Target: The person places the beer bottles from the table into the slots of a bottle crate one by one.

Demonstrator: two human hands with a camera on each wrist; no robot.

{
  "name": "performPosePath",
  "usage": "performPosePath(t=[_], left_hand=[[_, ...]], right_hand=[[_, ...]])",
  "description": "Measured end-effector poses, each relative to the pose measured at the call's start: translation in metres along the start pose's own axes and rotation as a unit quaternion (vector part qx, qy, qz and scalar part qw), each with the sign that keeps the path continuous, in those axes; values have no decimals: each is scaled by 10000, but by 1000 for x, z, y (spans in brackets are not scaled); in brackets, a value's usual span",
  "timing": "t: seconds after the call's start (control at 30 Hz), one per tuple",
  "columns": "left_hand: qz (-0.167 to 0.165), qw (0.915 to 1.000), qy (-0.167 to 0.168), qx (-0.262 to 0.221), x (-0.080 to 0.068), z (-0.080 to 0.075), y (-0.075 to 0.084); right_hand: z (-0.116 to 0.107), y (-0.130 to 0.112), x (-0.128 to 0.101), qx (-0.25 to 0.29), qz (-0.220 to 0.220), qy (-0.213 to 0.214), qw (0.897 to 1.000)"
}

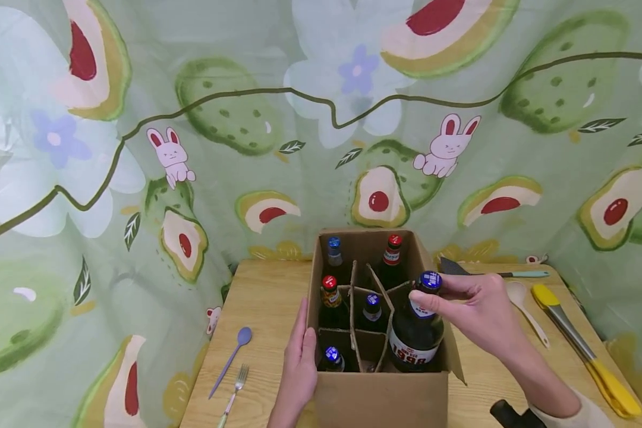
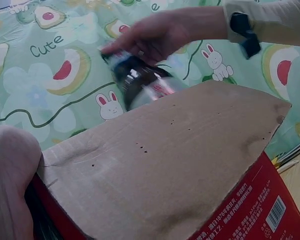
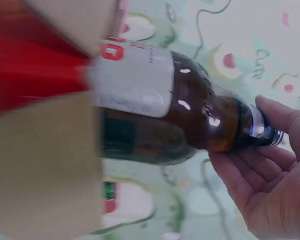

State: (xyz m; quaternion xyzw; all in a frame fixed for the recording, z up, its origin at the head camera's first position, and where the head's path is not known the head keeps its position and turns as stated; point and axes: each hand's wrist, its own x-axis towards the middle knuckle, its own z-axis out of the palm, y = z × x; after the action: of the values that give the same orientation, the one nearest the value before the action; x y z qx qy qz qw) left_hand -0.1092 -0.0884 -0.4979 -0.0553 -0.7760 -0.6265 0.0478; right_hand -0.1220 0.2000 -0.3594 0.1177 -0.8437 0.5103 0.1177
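Box [image 1: 380,392]: cardboard, open-topped, on the table [image 1: 262,297]; divider cells keep five capped bottles upright and apart.
Bottle [image 1: 417,339]: dark, blue cap, standing partly out of the front right cell (label clear of the rim).
Right hand [image 1: 478,315]: fingers pinch the bottle's neck, steering it.
Left hand [image 1: 299,362]: flat, fingers straight against the box's left wall, bracing it.

Bottle [image 2: 140,80] blurred; box [image 3: 45,165] blurred, cropped.
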Motion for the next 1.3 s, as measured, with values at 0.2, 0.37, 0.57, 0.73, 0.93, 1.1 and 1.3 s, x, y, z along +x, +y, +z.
performPosePath(t=[0.2, 0.37, 0.57, 0.73, 0.93, 1.1, 1.3], left_hand=[[-244, 9997, -1, -48, -11, -3, 1], [-183, 9998, -62, -85, -19, -1, 1], [-34, 9998, -103, -135, -23, 4, 3], [-26, 9997, -167, -148, -24, 5, 6], [30, 9996, -230, -174, -19, 8, 6], [46, 9996, -233, -145, -16, 9, 5], [-32, 9998, -193, -75, -11, 8, 4]], right_hand=[[8, 22, -11, -34, 487, -1034, 9934], [24, 37, -22, -801, 412, -1661, 9820], [42, 50, -36, -2183, -726, -1931, 9538], [51, 58, -42, -3342, -1370, -1795, 9150], [52, 61, -38, -3878, -1329, -2116, 8872], [50, 64, -33, -3895, -1407, -2402, 8779], [51, 66, -30, -3706, -1325, -2260, 8911]])
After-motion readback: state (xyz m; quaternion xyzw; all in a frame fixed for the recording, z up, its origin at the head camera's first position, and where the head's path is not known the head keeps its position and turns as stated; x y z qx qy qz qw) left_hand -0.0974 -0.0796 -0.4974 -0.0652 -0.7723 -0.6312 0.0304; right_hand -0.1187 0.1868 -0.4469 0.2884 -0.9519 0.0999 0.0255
